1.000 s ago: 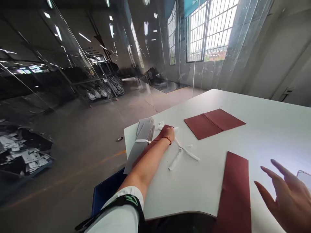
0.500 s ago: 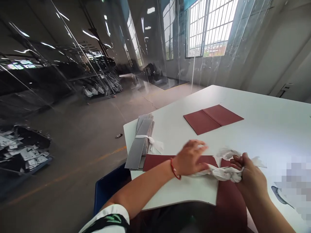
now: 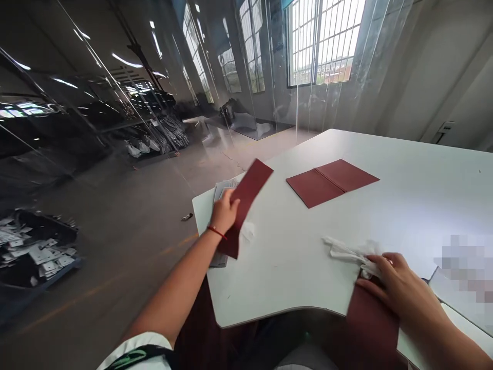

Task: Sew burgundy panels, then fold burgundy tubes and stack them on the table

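Observation:
My left hand point(image 3: 225, 211) is raised above the table's left end, gripping a maroon card strip point(image 3: 246, 205) that tilts up out of the fingers. Under that hand lies a stack of grey strips point(image 3: 224, 189), mostly hidden by the hand and the maroon strip. My right hand point(image 3: 396, 282) is near the front edge, closed on a bunched white cloth tie point(image 3: 344, 251). Beneath that hand, a second maroon sheet point(image 3: 372, 324) hangs over the table edge. A folded-open maroon cover point(image 3: 329, 182) lies flat farther back, apart from both hands.
The white table point(image 3: 419, 205) has a curved front edge. A black crate of pale scraps point(image 3: 36, 252) stands on the floor at left, and a small dark object point(image 3: 187, 217) lies near the table. Clear plastic curtains hang before racks point(image 3: 165, 136). A pixelated patch point(image 3: 466, 272) covers the right side.
My left hand has left the white tie and now lifts the maroon strip at the table's left end. The right hand has shifted toward the front edge with the tie.

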The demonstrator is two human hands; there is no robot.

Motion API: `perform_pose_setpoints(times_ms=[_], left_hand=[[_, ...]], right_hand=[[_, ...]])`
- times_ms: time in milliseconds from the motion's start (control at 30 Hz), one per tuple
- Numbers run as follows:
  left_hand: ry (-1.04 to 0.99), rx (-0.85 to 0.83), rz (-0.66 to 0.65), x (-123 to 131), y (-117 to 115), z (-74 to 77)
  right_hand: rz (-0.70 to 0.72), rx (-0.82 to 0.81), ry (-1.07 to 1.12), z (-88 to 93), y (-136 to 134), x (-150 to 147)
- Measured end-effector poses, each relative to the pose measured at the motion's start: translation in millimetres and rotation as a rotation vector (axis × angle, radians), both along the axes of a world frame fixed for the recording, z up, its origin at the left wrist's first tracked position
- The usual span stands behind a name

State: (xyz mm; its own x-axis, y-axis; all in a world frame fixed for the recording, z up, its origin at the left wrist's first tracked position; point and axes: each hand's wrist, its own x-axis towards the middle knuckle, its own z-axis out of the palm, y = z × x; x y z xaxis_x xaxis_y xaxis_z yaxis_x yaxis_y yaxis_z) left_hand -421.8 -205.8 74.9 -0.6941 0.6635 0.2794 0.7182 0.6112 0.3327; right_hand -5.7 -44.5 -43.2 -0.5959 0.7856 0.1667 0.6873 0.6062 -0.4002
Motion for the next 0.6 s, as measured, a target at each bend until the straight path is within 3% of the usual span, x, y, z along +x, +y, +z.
perform_pose_setpoints(times_ms=[67, 100, 167, 200, 300, 367, 467, 533, 600], left_hand=[[0.039, -0.028, 0.12, -18.9, -0.3, 10.2], [0.051, -0.045, 0.131, -15.0, 1.1, 10.6], [0.091, -0.059, 0.003, 23.4, 8.6, 1.1], [0.124, -0.068, -0.138, 55.8, 14.5, -8.3], [0.11, -0.088, -0.902, 174.4, 36.2, -46.2], [0.116, -0.172, -1.187, 240.4, 48.5, -69.2], [0.183, -0.325, -1.272, 284.6, 63.9, -89.2], [0.251, -0.388, -1.258, 284.3, 79.8, -93.4], [0.315, -0.389, -1.21, 277.4, 104.3, -92.0]], right_hand=[[-0.076, -0.023, 0.095, -1.5, 3.8, -6.3], [-0.11, -0.077, 0.17, 0.1, 7.4, -10.4], [-0.158, -0.2, 0.31, 5.9, 17.8, -19.7], [-0.183, -0.247, 0.366, 9.8, 23.7, -24.8], [-0.265, -0.335, 0.52, 24.8, 37.6, -36.1], [-0.33, -0.396, 0.672, 35.9, 35.2, -31.1], [-0.428, -0.504, 0.889, 43.2, -4.2, 8.8], [-0.481, -0.58, 0.996, 34.1, -57.3, 49.4], [-0.542, -0.667, 1.099, 12.0, -121.7, 88.4]])
